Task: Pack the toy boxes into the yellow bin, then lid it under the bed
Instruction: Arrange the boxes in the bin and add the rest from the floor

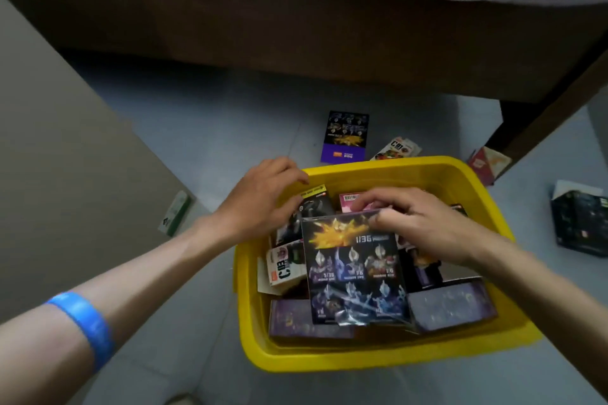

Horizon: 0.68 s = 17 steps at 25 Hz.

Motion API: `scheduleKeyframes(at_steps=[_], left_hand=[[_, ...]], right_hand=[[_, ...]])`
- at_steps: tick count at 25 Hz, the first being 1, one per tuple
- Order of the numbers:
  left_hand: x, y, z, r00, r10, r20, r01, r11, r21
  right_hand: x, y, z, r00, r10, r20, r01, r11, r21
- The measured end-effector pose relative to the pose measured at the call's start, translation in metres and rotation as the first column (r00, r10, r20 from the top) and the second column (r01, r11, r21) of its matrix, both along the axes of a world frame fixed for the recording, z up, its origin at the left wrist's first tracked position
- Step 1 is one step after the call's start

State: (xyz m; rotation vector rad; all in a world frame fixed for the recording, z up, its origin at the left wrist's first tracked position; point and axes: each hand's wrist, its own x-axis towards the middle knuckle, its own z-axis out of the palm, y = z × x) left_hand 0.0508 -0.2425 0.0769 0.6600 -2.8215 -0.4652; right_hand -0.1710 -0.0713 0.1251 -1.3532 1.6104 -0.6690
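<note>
Right hand [424, 227] is pinching the dark hero-figure box [353, 268] by its far edge, long axis running toward the person, lying atop the yellow bin's [378, 358] stack; left hand [260, 197] is curling over a black box [301, 212], its grip unclear.

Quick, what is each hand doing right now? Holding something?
Left hand: fingers curled over the far rim of the yellow bin.
Right hand: fingers pinch the top edge of the dark toy box.
</note>
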Motion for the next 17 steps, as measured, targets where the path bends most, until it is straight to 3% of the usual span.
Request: scheduleKeyframes(at_steps=[2,3,5,6,8,10,12,15,17], left_hand=[[0.004,0.011,0.001,0.975,-0.151,0.160,0.128,0.981,0.148],[0.011,0.013,0.000,0.969,-0.150,0.198,0.093,0.958,0.272],[0.025,0.006,0.007,0.993,0.116,0.012,-0.108,0.881,0.461],[0.032,-0.001,0.012,0.952,0.283,-0.120,-0.192,0.852,0.487],[0.040,-0.010,0.019,0.894,0.394,-0.214,-0.273,0.858,0.436],[0.043,-0.009,0.018,0.963,0.269,0.006,-0.250,0.886,0.391],[0.042,0.001,0.007,0.962,0.147,0.230,-0.210,0.936,0.282],[0.035,0.004,0.002,0.975,0.177,0.134,-0.199,0.964,0.176],[0.032,0.001,0.004,0.987,0.141,0.076,-0.153,0.971,0.185]], right_hand=[[-0.010,-0.011,0.009,0.995,-0.077,0.058,0.078,0.997,-0.012],[-0.012,-0.018,0.010,0.991,-0.107,0.079,0.108,0.994,-0.013],[-0.003,-0.036,0.003,0.989,-0.114,0.091,0.113,0.993,0.015],[0.007,-0.047,-0.003,0.992,-0.104,0.077,0.101,0.994,0.042],[0.030,-0.066,-0.021,0.998,-0.037,-0.053,0.040,0.998,0.049],[0.047,-0.074,-0.037,0.975,0.013,-0.222,-0.008,1.000,0.022],[0.046,-0.069,-0.043,0.984,-0.097,-0.149,0.100,0.995,0.014],[0.027,-0.053,-0.053,0.973,-0.225,0.041,0.222,0.972,0.076],[0.026,-0.043,-0.058,0.986,-0.159,0.045,0.148,0.971,0.190]])
